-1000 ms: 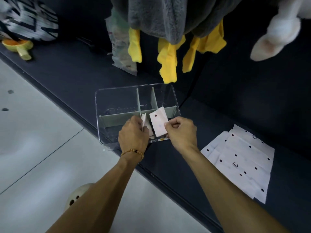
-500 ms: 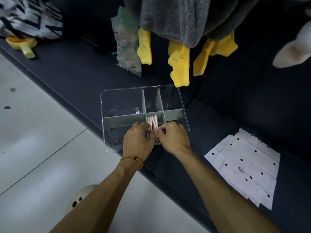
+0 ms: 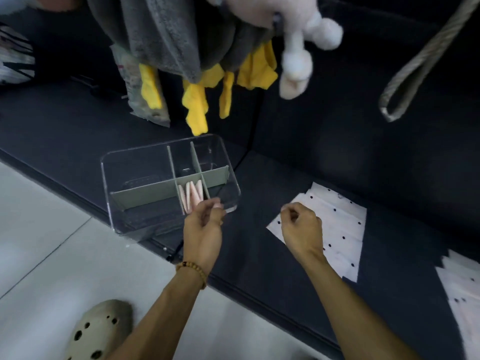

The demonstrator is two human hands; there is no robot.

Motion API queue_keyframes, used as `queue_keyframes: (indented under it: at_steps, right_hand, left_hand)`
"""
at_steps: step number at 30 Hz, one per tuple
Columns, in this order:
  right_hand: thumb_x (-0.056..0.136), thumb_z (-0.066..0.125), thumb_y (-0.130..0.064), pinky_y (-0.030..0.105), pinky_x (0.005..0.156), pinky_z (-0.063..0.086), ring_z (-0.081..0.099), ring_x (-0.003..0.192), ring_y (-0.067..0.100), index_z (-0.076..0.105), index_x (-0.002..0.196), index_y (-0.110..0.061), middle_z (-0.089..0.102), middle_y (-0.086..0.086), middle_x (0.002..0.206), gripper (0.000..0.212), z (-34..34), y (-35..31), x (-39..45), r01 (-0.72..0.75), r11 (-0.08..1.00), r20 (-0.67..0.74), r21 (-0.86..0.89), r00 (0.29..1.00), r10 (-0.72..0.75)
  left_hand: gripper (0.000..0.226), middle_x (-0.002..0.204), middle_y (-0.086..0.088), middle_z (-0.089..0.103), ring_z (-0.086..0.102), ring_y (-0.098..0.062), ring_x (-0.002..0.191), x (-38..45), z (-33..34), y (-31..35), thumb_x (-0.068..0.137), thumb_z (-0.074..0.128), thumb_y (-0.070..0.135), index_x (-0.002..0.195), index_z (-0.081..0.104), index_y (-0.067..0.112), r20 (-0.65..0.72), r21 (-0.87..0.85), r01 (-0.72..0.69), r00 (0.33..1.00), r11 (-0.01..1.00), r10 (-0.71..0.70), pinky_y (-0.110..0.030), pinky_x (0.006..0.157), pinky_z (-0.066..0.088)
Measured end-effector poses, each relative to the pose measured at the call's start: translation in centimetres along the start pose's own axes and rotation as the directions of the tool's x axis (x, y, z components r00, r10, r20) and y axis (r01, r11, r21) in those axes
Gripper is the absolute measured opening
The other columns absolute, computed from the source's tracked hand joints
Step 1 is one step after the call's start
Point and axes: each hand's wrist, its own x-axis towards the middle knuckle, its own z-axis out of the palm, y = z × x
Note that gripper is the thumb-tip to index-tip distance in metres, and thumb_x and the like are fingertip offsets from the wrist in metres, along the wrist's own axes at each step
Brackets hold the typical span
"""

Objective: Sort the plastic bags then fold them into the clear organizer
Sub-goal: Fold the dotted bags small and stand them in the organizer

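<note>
Head view looked down on a dark, matte cushioned surface [image 3: 298, 157] with a seamed front edge, set above pale smooth floor tiles [image 3: 39, 242]. Grey fleecy fabric [image 3: 166, 29] hung from above, with limp yellow cloth pieces [image 3: 196, 107] dangling below it and a white plush toy [image 3: 298, 61] with rounded limbs beside them. A twisted grey strap loop [image 3: 405, 81] hung at the far right.

On the cushion lay flat white plastic bags [image 3: 335, 224] printed with small black dots, thin and lightly creased, spread in overlapping sheets. Well to their left, near the cushion's edge, stood the clear organizer [image 3: 130, 165], a rigid transparent rectangular box with rounded corners, split by grey-green dividers [image 3: 145, 193] into compartments. Several folded bags [image 3: 191, 194], narrow pale pink slips, stood on edge in the middle front compartment.

The left hand [image 3: 205, 224], with a beaded bracelet [image 3: 193, 271] at the wrist, hovered at the organizer's front wall, fingers loosely curled and holding nothing visible. The right hand [image 3: 301, 227] hung over the corner of the dotted bags, fingers curled inward on nothing visible. A beige perforated clog [image 3: 101, 331] sat on the floor.
</note>
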Motion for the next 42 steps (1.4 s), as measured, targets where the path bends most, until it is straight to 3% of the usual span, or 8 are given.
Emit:
queue_keyframes:
  at_steps: [5,9,15,19,28,34,38,42]
  right_hand:
    - [0.097,0.05,-0.029,0.034,0.097,0.045,0.052,0.119,0.02,0.056,0.127,-0.014,0.058,0.002,0.129,0.034,-6.1,8.5,-0.5,-0.136,0.971,-0.045,-0.199,0.991,0.129]
    - [0.096,0.051,-0.036,0.039,0.108,0.034,0.032,0.137,0.02,0.04,0.143,-0.017,0.036,0.0,0.151,0.053,-8.7,13.3,-1.1,-0.06,0.933,0.126,-0.356,0.986,0.111]
    - [0.096,0.053,-0.035,0.041,0.107,0.027,0.026,0.139,0.018,0.056,0.133,-0.027,0.034,-0.004,0.153,0.038,-8.6,15.9,-1.4,0.095,0.891,0.158,-0.444,0.987,-0.027]
    - [0.099,0.049,-0.033,0.036,0.103,0.028,0.03,0.135,0.016,0.062,0.127,-0.029,0.04,-0.007,0.15,0.032,-8.6,16.3,-0.9,0.111,0.872,0.149,-0.476,0.988,-0.045]
    - [0.094,0.055,-0.031,0.03,0.095,0.035,0.05,0.119,0.017,0.07,0.108,-0.019,0.06,-0.004,0.128,0.024,-9.2,12.5,-3.3,0.213,0.928,-0.016,-0.306,0.973,-0.229]
    - [0.062,0.063,-0.073,0.022,0.105,0.026,0.036,0.13,0.009,0.02,0.144,-0.037,0.041,-0.011,0.144,0.1,-6.0,9.7,-8.8,0.423,0.863,0.47,-0.275,0.843,-0.264]
    - [0.085,0.062,-0.032,0.024,0.106,0.036,0.043,0.13,0.01,0.035,0.144,-0.032,0.046,-0.011,0.143,0.065,-4.8,10.5,-10.6,0.44,0.871,0.502,-0.219,0.816,-0.286]
    - [0.09,0.055,-0.017,0.019,0.071,0.046,0.06,0.076,-0.001,0.068,0.096,-0.034,0.066,-0.02,0.085,0.022,-5.2,10.0,-10.6,0.167,0.986,0.296,-0.007,0.942,-0.157]
  left_hand:
    - [0.015,0.11,0.004,0.064,0.059,-0.013,0.108,-1.3,6.5,-4.2,0.098,0.049,0.026,0.105,0.062,0.026,0.231,0.177,-0.012,0.973,0.984,-0.03,-0.026,0.092,0.046]
    - [0.028,0.125,0.002,0.057,0.053,-0.015,0.117,-1.4,10.8,-6.6,0.098,0.046,0.029,0.122,0.058,0.021,0.434,0.426,-0.193,0.901,0.884,-0.013,-0.02,0.095,0.041]
    - [0.055,0.152,0.008,0.031,0.015,-0.01,0.143,0.5,12.8,-8.7,0.092,0.054,0.04,0.143,0.04,0.024,0.806,0.563,-0.759,0.591,0.328,-0.016,-0.019,0.112,0.003]
    - [0.035,0.144,0.009,0.044,0.02,-0.009,0.142,0.5,13.2,-9.4,0.095,0.051,0.04,0.126,0.059,0.03,0.81,0.552,-0.809,0.578,0.201,0.1,-0.025,0.115,0.004]
    - [0.014,0.104,0.0,0.069,0.055,-0.015,0.118,-2.2,11.8,-5.7,0.089,0.057,0.016,0.091,0.071,0.012,0.703,0.543,-0.781,0.624,0.309,0.342,-0.032,0.09,0.048]
    - [0.008,0.084,-0.003,0.065,0.06,-0.024,0.072,-3.6,4.5,-3.7,0.08,0.061,0.022,0.075,0.062,0.016,0.693,0.677,-0.685,0.717,0.269,0.082,-0.032,0.065,0.05]
    - [0.023,0.06,0.001,0.056,0.051,-0.019,0.059,-4.1,1.7,-3.4,0.077,0.059,0.01,0.06,0.051,0.022,0.654,0.69,-0.586,0.756,0.424,-0.018,-0.024,0.056,0.043]
    - [0.026,0.063,0.005,0.061,0.056,-0.014,0.065,-4.4,0.7,-3.5,0.09,0.059,0.021,0.064,0.06,0.021,0.573,0.658,-0.371,0.811,0.655,-0.117,-0.015,0.063,0.043]
